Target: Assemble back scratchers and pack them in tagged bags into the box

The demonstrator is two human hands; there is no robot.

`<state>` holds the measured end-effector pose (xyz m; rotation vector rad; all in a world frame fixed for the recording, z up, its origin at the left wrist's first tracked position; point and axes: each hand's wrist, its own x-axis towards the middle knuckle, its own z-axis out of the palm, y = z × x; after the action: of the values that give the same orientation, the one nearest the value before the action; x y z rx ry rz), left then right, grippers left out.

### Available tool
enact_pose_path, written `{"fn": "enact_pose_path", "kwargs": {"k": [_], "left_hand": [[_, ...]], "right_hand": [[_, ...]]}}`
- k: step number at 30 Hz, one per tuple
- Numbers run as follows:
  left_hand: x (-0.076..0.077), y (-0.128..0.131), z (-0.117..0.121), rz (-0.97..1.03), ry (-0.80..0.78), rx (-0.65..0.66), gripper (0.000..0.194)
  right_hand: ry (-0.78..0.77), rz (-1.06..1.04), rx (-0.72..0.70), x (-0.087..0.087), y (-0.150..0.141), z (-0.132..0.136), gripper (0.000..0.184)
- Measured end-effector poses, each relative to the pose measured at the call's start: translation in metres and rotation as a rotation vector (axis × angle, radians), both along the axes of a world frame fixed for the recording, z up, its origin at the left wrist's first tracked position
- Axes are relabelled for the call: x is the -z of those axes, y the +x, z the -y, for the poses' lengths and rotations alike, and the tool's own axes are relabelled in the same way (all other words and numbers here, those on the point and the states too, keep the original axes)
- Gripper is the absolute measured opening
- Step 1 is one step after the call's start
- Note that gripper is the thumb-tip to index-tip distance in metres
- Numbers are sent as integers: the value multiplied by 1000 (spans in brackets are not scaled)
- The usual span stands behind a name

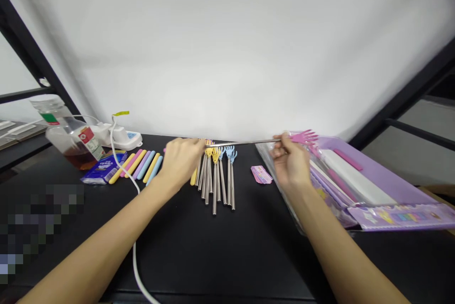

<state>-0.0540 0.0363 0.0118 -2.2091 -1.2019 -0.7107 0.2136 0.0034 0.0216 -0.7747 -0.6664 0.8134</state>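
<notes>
Stretched level between my two hands is a telescopic back scratcher (245, 143) with a thin metal rod and a pink claw head. My left hand (183, 159) is closed around its left end; a bit of pink shows beside the fist. At the other end, my right hand (291, 161) pinches the rod just short of the claw. Below the rod lie several metal back scratcher rods (214, 185) with yellow and blue claw heads. Left of them, partly behind my left hand, is a row of pastel handles (140, 165) in yellow, pink, purple and blue.
Purple and clear packaging (401, 217) holding pink pieces covers the right side. Small pink cards (261, 174) lie beside it. At left stand a bottle of brown liquid (76, 140), a blue tissue pack (103, 169) and a power strip (124, 140); a white cable (135, 256) crosses the black table.
</notes>
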Motion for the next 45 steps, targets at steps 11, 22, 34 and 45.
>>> {"fn": "enact_pose_path", "kwargs": {"k": [11,22,34,45], "left_hand": [[-1,25,9,-45,72,284,20],[-6,-2,-9,-84,112,-68,17],[-2,-4,-9,28,258,267,11],[-1,18,6,-3,307,333,21]], "right_hand": [[-36,-82,-39,4,-22,2,38],[-12,-241,389,-22,50,7,49],[-67,-265,140,-8,-7,6,48],[-52,-32,-220,17,-55,10,52]]}}
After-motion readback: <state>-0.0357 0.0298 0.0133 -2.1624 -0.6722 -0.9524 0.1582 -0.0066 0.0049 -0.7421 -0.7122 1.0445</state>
